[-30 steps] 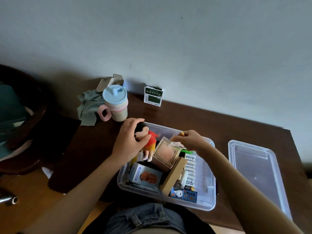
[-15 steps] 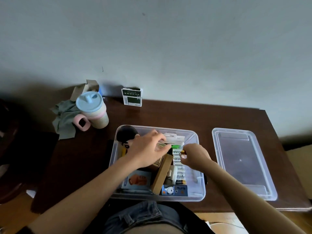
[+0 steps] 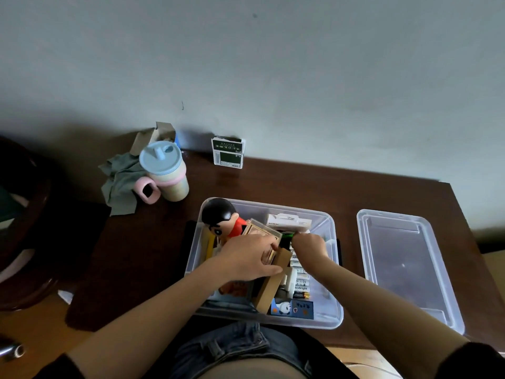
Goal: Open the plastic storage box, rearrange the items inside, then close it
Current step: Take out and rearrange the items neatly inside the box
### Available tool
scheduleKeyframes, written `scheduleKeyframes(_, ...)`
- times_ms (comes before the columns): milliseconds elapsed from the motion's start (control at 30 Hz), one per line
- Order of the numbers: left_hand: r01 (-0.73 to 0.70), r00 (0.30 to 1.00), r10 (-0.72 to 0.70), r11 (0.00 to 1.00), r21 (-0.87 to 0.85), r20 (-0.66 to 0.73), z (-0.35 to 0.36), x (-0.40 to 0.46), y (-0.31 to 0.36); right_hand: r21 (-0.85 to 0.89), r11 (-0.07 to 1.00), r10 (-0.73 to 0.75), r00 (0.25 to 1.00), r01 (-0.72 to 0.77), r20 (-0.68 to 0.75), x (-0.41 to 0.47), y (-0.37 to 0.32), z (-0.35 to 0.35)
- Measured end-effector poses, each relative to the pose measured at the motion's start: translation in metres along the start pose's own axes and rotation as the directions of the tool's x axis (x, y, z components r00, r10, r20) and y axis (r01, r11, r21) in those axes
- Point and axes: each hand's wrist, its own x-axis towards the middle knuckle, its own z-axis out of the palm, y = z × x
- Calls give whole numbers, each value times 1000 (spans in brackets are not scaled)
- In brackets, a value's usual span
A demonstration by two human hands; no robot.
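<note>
The storage box [image 3: 332,318] is a clear, rounded-corner plastic tub standing open at the near edge of the dark wooden desk [image 3: 300,187], directly in front of the person. Its matching clear lid [image 3: 404,266] lies flat on the desk at 3 o'clock from the box, just apart from it. Inside, a glossy toy figure [image 3: 222,220] with a black head and red shirt occupies the 10 o'clock corner; a white carton [image 3: 289,222] lies at 12 o'clock; a row of batteries [image 3: 299,277] runs down the middle beside a brown cardboard piece [image 3: 270,291]. The left hand [image 3: 246,259] has its grip curled on a tan square box [image 3: 259,233]. The right hand [image 3: 310,246] has its fingers bent down among the items; whether its grip holds anything cannot be told
</note>
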Motion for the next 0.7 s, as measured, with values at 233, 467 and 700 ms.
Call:
scheduleKeyframes(233,-1,1000,-2,983,183,17,7,3,7,28,1000,1,1000,-2,22,-5,-3,8)
scheduleKeyframes(467,-18,999,11,979,203,33,9,3,4,-25,999,33,998,-32,58,-6,-8,12)
scheduleKeyframes(700,-47,998,54,985,167,-37,13,-1,2,-147,988,50,996,-39,70,0,-9,7)
